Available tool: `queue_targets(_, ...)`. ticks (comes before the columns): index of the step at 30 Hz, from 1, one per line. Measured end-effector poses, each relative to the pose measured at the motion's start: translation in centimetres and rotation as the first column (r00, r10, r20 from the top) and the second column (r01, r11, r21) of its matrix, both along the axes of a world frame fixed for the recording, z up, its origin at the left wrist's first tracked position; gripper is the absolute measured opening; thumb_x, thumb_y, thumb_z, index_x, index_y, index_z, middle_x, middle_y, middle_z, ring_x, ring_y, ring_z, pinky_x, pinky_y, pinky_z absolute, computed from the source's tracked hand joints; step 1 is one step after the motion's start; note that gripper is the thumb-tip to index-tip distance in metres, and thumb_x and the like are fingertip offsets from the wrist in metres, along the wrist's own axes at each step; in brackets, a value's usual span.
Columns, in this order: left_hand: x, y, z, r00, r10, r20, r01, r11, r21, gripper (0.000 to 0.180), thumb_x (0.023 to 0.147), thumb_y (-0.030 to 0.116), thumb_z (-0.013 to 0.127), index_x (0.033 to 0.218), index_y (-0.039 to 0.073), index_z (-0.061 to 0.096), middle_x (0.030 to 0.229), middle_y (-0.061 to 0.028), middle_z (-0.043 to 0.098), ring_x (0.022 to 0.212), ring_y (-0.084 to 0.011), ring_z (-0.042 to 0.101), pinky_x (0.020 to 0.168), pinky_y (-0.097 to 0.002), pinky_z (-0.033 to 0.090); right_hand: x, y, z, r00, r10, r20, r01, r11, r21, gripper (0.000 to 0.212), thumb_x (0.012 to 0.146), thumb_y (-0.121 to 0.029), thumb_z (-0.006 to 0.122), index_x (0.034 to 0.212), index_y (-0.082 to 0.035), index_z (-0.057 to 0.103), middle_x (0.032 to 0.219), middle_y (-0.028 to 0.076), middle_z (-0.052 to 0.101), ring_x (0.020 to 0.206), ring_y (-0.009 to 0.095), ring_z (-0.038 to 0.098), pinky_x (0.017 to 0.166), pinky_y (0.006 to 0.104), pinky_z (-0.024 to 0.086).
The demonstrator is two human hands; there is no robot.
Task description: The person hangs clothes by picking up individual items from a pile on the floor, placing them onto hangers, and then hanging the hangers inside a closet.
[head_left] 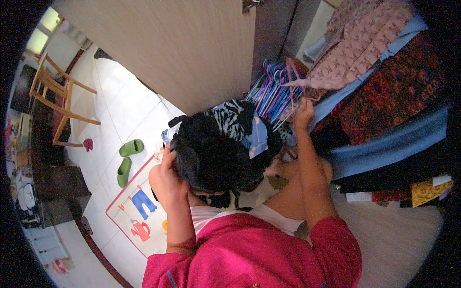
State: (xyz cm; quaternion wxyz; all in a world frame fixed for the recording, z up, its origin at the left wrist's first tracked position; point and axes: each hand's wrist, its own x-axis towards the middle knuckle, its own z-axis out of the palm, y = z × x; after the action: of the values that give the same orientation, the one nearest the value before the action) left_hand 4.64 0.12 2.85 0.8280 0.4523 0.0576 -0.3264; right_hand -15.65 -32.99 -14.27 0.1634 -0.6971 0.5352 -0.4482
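A heap of dark clothes [206, 153] lies in front of my knees, with a zebra-striped piece and a blue patterned piece on top. My left hand [168, 180] is closed at the heap's left side, its thumb up against the black cloth; some of its fingers are hidden. To the right, my right hand [303, 115] grips a pink hanger [294, 72] by its lower part. Beside that hand stands a bunch of blue, purple and pink hangers [273, 89]. A pink patterned garment [360, 48] hangs just beyond it, close to the pink hanger.
A wooden door [192, 43] stands ahead. Dark red patterned clothing [389, 91] and a light-blue cloth [389, 149] hang at the right. On the left are a printed mat [129, 211], green slippers [130, 148] and a wooden chair [62, 103].
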Motion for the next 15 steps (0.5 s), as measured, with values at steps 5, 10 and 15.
queue_targets(5,-0.9,-1.7,1.6,0.993,-0.119,0.029,0.119,0.993,0.001,0.032,0.082,0.012,0.046,0.111,-0.001,0.049,0.102,-0.0114,0.058,0.092,-0.0213,0.057,0.082,-0.0311,0.045,-2.1,-2.1,-0.8,0.956,-0.214,0.200,0.233,0.970,-0.076,0.025,0.083,-0.020,0.051,0.073,0.003,0.056,0.063,0.018,0.055,0.054,0.028,0.050,0.056,0.0388,0.040)
queue_targets(10,-1.1,-1.7,3.4,0.986,-0.144,0.087,0.125,0.974,0.189,0.031,0.080,0.013,0.049,0.109,0.002,0.048,0.099,-0.0100,0.058,0.088,-0.0207,0.057,0.079,-0.0318,0.047,0.5,2.2,2.7,0.993,0.021,0.115,-0.052,0.961,0.273,0.024,0.085,-0.020,0.050,0.077,0.001,0.058,0.061,0.009,0.053,0.055,0.019,0.049,0.053,0.0337,0.039)
queue_targets(15,-1.6,-2.4,4.2,0.984,-0.173,0.033,0.160,0.956,0.247,0.026,0.082,0.013,0.050,0.106,0.002,0.051,0.095,-0.0088,0.059,0.085,-0.0198,0.058,0.076,-0.0309,0.048,2.1,8.4,3.8,0.891,0.283,0.354,-0.432,0.767,0.475,0.027,0.084,-0.025,0.053,0.099,-0.003,0.060,0.065,-0.005,0.045,0.056,0.006,0.040,0.048,0.0233,0.032)
